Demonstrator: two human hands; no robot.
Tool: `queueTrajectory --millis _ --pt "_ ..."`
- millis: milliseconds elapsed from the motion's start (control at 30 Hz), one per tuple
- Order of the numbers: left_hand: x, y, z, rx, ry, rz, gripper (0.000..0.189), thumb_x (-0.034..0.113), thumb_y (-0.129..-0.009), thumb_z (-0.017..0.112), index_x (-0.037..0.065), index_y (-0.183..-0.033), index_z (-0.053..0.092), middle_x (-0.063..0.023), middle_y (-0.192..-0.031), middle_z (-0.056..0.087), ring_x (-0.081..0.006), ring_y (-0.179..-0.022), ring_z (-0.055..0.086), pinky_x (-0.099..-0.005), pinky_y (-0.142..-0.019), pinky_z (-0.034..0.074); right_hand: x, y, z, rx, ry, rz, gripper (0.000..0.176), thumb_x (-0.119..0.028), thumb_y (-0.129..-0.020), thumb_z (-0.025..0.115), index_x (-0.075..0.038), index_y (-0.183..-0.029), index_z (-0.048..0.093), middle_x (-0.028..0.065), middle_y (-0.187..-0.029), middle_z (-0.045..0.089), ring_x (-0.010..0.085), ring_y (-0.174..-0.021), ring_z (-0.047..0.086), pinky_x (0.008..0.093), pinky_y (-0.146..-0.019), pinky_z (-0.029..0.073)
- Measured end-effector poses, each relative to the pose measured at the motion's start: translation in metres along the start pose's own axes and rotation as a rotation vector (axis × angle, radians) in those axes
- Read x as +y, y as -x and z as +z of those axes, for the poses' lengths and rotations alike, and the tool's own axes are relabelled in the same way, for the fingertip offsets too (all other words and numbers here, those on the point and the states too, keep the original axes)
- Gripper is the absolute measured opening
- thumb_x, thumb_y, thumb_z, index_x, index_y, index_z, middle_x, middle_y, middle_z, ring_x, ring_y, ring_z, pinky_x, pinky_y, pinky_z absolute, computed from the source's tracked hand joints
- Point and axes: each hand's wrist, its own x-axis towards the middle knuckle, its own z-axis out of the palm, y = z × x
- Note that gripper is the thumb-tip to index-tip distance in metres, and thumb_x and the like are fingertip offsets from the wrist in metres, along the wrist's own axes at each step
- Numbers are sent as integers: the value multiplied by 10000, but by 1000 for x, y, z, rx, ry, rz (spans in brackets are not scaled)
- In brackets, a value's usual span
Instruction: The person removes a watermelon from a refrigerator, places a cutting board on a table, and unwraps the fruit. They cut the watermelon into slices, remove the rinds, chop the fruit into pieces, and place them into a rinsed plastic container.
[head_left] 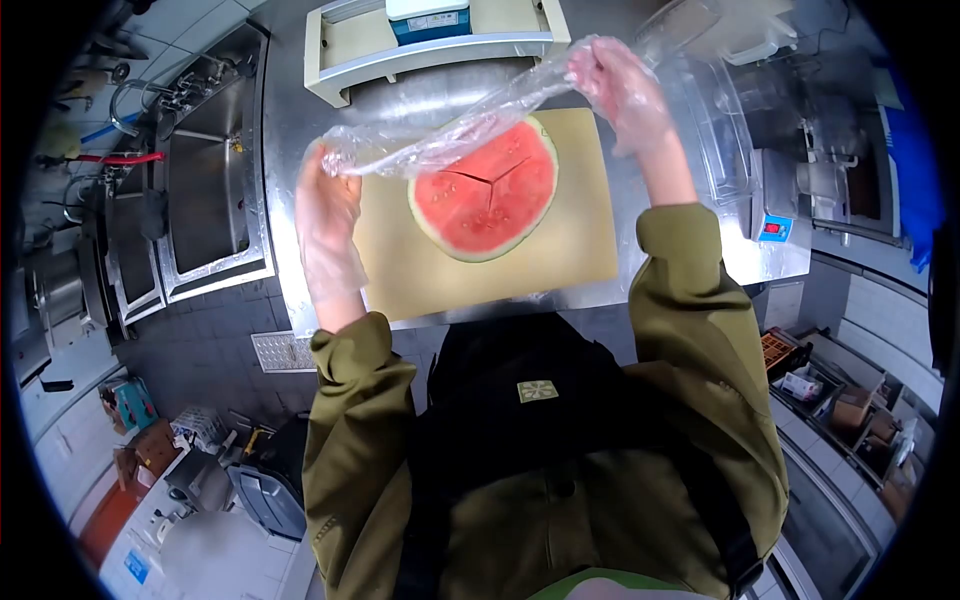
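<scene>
Pinching each end of the bunched plastic wrap (450, 125) above the halved watermelon (485, 190) on the cutting board (570, 250), the left hand (325, 215) and right hand (620, 85) could, I reckon, tear or tangle the film by pulling unevenly.

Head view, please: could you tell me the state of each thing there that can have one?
watermelon half: cut face up, flesh cracked, lying on the cutting board.
plastic wrap: bunched, stretched between both hands over the melon's far edge.
cutting board: flat on the steel counter.
left hand: gloved, closed on one end of the wrap.
right hand: gloved, closed on the wrap's other end.
</scene>
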Motion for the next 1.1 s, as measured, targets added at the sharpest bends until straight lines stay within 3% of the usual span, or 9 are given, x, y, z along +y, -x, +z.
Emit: queueTrajectory --millis 200,433,467,600,700,900,933,1033,1100 --pt "36 -80 -20 89 494 -370 279 24 -885 476 -69 -1146 440 -184 -1117 548 -299 -1007 568 -380 -874 517 -7 -47 30 287 129 204 202 -81 -927 450 100 -1008 488 200 -969 608 252 -875 645 325 -794 559" --pt "20 -148 -38 121 436 -309 314 49 -878 451 -58 -1171 413 -191 -1189 494 -324 -1052 535 -449 -926 473 19 -88 -2 413 -28 388 220 -81 -936 393 102 -1008 490 226 -1031 612 275 -912 644 366 -835 546" --pt "11 -155 -42 172 263 -234 308 59 -871 443 -57 -1154 405 -186 -1201 474 -321 -1090 505 -463 -936 461 24 -90 -12 358 -47 348 193 -70 -907 434 93 -959 522 204 -909 637 252 -797 657 331 -690 585" --pt "-8 -154 -31 309 -73 -202 303 10 -869 408 -70 -1161 403 -209 -1206 468 -311 -1115 504 -443 -982 432 31 -87 -22 389 193 204 179 -111 -895 535 36 -997 533 150 -927 635 192 -735 639 256 -588 559" --pt "-6 -145 -37 5 -216 -70 333 -37 -809 478 -66 -1128 387 -183 -1147 476 -276 -1112 495 -388 -961 452 18 -83 -22 393 115 142 150 -88 -875 561 24 -972 544 129 -848 629 176 -671 627 241 -545 549" --pt "-16 -110 35 216 -621 260 242 -5 -754 623 -8 -960 496 -88 -885 594 -153 -727 595 -251 -727 518 1 -100 -34 416 140 58 119 -70 -836 605 0 -916 553 106 -738 601 160 -571 584 249 -509 535" --pt "-23 -113 38 200 -663 331 208 42 -747 657 16 -912 534 -64 -775 609 -105 -628 563 -214 -606 477 -2 -104 -38 424 126 49 102 -60 -828 609 -4 -892 552 97 -714 594 158 -557 576 264 -504 529" --pt "-39 -110 53 91 -767 276 160 38 -748 648 39 -872 546 -49 -726 606 -90 -621 553 -194 -581 438 -15 -114 -53 490 141 44 88 -56 -842 571 4 -871 513 87 -704 568 170 -564 567 299 -500 497" --pt "-48 -120 44 26 -1138 184 215 191 -769 649 19 -878 580 -52 -719 616 -98 -644 573 -218 -598 444 -23 -114 -69 410 210 72 71 -71 -850 563 -13 -859 523 81 -702 568 168 -559 562 294 -489 485"
